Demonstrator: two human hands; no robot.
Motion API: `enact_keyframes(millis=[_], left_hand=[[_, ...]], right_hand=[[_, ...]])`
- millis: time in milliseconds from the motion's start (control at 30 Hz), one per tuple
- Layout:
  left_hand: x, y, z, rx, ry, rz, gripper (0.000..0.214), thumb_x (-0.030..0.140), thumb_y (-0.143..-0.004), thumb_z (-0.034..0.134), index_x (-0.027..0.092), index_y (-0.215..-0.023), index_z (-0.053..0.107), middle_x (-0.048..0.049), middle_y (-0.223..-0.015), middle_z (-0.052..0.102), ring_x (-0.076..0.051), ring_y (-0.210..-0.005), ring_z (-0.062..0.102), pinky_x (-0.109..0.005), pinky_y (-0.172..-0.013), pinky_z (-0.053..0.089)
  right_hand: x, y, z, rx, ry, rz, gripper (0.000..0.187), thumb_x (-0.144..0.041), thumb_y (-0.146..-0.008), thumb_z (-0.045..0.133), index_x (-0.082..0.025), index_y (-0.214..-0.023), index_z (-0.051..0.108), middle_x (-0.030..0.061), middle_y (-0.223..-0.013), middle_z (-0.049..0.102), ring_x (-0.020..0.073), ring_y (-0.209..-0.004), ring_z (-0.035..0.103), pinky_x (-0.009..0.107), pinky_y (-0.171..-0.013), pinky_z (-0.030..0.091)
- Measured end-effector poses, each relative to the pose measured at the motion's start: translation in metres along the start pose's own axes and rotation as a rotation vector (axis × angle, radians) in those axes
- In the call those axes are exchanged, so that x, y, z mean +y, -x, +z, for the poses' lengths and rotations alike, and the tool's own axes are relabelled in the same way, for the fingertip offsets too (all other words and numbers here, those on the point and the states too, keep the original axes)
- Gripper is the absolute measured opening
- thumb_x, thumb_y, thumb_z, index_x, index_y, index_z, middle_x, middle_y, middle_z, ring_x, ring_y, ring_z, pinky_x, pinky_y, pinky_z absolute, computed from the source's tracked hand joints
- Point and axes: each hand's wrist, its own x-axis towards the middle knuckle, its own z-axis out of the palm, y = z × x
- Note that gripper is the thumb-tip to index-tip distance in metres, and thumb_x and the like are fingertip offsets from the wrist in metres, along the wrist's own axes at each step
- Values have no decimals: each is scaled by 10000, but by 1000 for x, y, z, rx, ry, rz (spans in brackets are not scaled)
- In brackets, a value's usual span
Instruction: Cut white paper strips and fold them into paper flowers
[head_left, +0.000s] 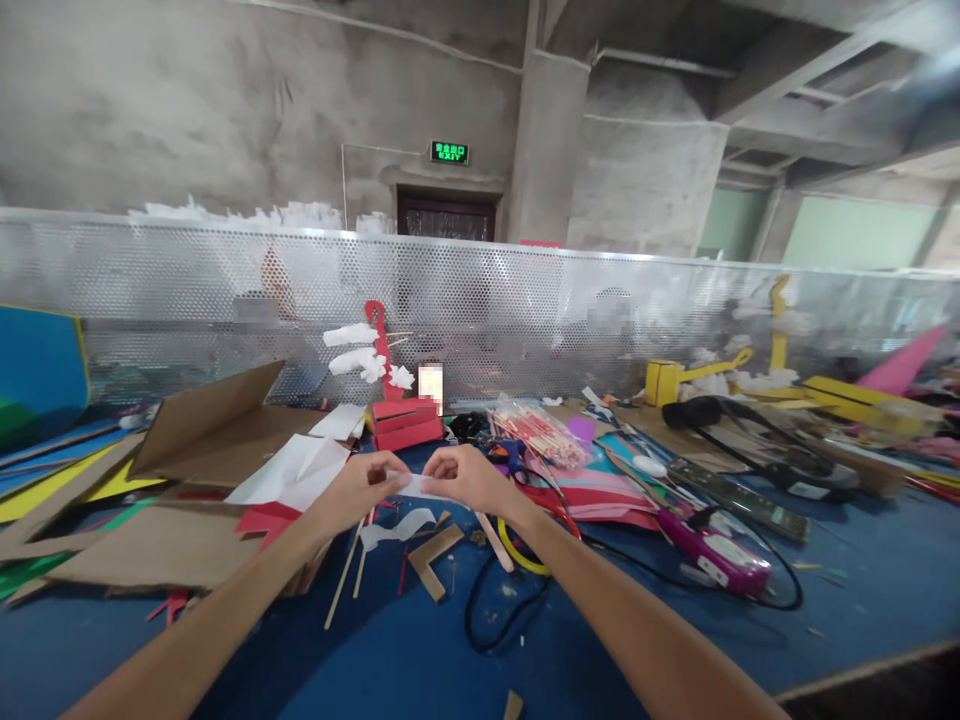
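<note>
While left hand [367, 487] and right hand [469, 480] pinch one white strip [412, 487], two pale sticks [343, 580] nearby

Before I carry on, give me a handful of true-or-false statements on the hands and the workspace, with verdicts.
1. The left hand and the right hand both pinch a thin white strip. True.
2. The brown L-shaped cardboard piece is in the right hand. False: it lies on the blue tabletop.
3. A red rectangular box sits beyond the hands, in front of the silver perforated metal screen. True.
4. The glossy magenta and white plastic device lies to the left of the left hand. False: it lies to the right of the right hand.
5. The lit exit sign on the grey wall glows red. False: it glows green.
</note>
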Motion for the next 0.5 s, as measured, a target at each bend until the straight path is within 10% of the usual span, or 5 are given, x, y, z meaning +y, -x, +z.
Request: enact_keyframes(millis=[500], left_hand=[[7,4,-14,68,-226,79,300,423,-842,493,169,-840,652,-1,-627,603,-133,-522,501,-230,-515,367]], right_hand=[[0,-6,1,68,126,-65,157,-292,-740,663,-149,-792,700,43,-725,689,141,-644,612,229,-604,456]])
